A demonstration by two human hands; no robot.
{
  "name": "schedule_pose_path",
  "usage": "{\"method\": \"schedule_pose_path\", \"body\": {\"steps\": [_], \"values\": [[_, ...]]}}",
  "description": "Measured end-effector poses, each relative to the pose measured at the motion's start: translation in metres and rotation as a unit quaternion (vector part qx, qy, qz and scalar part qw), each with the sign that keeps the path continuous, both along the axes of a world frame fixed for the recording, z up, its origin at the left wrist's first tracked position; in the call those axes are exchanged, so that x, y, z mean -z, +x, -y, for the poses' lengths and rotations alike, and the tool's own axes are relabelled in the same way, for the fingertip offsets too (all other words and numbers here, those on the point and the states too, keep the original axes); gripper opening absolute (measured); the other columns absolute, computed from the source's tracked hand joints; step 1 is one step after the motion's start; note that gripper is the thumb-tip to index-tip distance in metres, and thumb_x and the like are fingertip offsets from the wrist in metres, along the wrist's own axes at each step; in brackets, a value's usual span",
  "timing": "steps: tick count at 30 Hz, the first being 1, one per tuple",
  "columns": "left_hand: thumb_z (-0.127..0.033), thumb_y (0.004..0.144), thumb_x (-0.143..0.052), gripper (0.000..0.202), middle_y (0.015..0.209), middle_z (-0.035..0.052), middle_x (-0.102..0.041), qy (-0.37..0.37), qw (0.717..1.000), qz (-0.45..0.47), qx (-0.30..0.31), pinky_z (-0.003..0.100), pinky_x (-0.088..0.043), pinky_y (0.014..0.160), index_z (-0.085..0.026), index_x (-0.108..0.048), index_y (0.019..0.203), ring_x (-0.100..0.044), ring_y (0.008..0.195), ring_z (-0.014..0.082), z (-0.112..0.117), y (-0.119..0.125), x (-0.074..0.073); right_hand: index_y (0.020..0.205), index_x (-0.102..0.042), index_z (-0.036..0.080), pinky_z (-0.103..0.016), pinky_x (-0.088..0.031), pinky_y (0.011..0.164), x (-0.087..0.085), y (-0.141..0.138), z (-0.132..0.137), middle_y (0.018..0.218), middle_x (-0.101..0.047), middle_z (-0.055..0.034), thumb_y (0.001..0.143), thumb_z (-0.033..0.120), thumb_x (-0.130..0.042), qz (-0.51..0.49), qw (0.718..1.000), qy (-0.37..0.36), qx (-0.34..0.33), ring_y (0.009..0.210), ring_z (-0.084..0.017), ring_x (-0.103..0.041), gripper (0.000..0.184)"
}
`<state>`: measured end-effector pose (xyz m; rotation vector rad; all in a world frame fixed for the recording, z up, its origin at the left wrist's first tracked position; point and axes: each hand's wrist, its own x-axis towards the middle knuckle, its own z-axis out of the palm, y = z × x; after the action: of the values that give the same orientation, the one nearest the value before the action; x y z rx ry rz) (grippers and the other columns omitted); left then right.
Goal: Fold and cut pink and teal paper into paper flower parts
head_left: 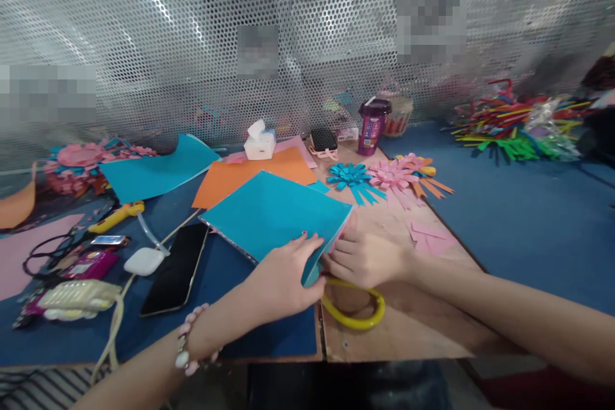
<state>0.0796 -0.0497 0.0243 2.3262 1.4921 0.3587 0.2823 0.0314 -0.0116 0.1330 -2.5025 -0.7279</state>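
Pinches the near corner of a bright blue, four-sided paper sheet (273,211) between thumb and fingers of the left hand (283,278), with the right hand (369,259) curled at its right edge, any grip there hidden and impossible to tell. Shows the sheet partly over a flat orange paper sheet (288,163), near a curved yellow loop (354,322). Suggests handling of the bent corner as the present step, seemingly calling next for a steady left-hand hold.

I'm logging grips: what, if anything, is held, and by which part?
The left hand holds the blue paper by its near corner; what the right hand holds cannot be told.
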Motion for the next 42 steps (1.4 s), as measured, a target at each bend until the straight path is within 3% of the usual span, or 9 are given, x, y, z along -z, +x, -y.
{"method": "schedule_pose_path", "body": {"steps": [5,11,15,19,22,27,35,42], "values": [[-0.033,0.09,-0.051,0.053,0.143,0.0127,-0.055,-0.011,1.0,0.017,-0.005,0.045,-0.045,0.111,-0.012,-0.053,0.14,-0.05,0.135,0.0283,-0.002,-0.001,-0.003,0.08,-0.059,0.014,-0.03,-0.033,0.056,-0.002,-0.001,-0.003,0.068,-0.06,-0.003,0.098,0.011,-0.044,0.037,0.999,-0.02,0.033,0.062,-0.014,-0.055,0.024],[-0.041,0.093,-0.049,0.055,0.146,0.0111,-0.051,-0.028,0.999,0.024,-0.005,0.047,-0.042,0.113,-0.014,-0.053,0.141,-0.045,0.139,0.0286,-0.004,-0.003,-0.004,0.082,-0.059,0.014,-0.03,-0.033,0.059,-0.007,0.009,-0.009,0.073,-0.058,-0.0036,0.099,0.017,-0.044,0.086,0.992,-0.082,0.03,0.07,-0.016,-0.054,0.023],[-0.037,0.095,-0.048,0.049,0.146,0.0088,-0.052,-0.02,0.999,0.033,-0.003,0.046,-0.043,0.113,-0.018,-0.056,0.139,-0.046,0.139,0.0273,-0.005,-0.006,0.0,0.079,-0.06,0.016,-0.028,-0.038,0.062,-0.009,0.009,-0.005,0.075,-0.059,-0.0041,0.095,0.018,-0.047,0.066,0.975,-0.212,0.011,0.073,-0.015,-0.054,0.021],[-0.033,0.094,-0.049,0.047,0.145,0.0085,-0.053,-0.01,0.999,0.033,0.003,0.047,-0.043,0.113,-0.018,-0.057,0.138,-0.047,0.138,0.027,-0.005,-0.007,0.003,0.086,-0.066,0.014,-0.024,-0.045,0.065,-0.01,0.007,-0.007,0.078,-0.063,-0.0045,0.094,0.013,-0.048,-0.018,0.927,-0.373,0.006,0.075,-0.013,-0.058,0.02],[-0.03,0.093,-0.05,0.045,0.143,0.0092,-0.055,-0.004,1.0,0.029,0.003,0.049,-0.045,0.111,-0.02,-0.059,0.136,-0.051,0.135,0.0278,-0.005,-0.006,0.003,0.092,-0.069,0.014,-0.023,-0.05,0.068,-0.009,0.007,-0.012,0.086,-0.065,-0.0062,0.096,0.017,-0.051,-0.03,0.9,-0.435,-0.008,0.079,-0.012,-0.061,0.019],[-0.028,0.092,-0.051,0.043,0.14,0.0108,-0.058,0.006,0.999,0.036,0.001,0.05,-0.046,0.11,-0.02,-0.061,0.133,-0.055,0.13,0.0275,-0.006,-0.004,0.003,0.096,-0.069,0.014,-0.025,-0.054,0.075,-0.005,0.007,-0.015,0.093,-0.064,-0.0071,0.097,0.017,-0.052,0.002,0.895,-0.447,-0.003,0.087,-0.012,-0.062,0.018],[-0.029,0.092,-0.048,0.044,0.142,0.0093,-0.056,-0.014,0.999,0.032,-0.01,0.047,-0.042,0.114,-0.018,-0.062,0.132,-0.051,0.135,0.0266,-0.006,-0.002,0.001,0.098,-0.068,0.013,-0.029,-0.055,0.077,-0.005,0.007,-0.016,0.094,-0.063,-0.0084,0.099,0.019,-0.049,0.046,0.914,-0.403,0.016,0.091,-0.016,-0.061,0.02],[-0.029,0.09,-0.05,0.043,0.141,0.0099,-0.057,-0.004,1.0,0.029,-0.003,0.049,-0.044,0.111,-0.019,-0.063,0.13,-0.053,0.133,0.0279,-0.005,-0.002,0.0,0.097,-0.069,0.014,-0.027,-0.054,0.076,-0.008,0.006,-0.018,0.095,-0.063,-0.008,0.101,0.02,-0.044,0.064,0.905,-0.421,0.011,0.09,-0.015,-0.061,0.026]]}}
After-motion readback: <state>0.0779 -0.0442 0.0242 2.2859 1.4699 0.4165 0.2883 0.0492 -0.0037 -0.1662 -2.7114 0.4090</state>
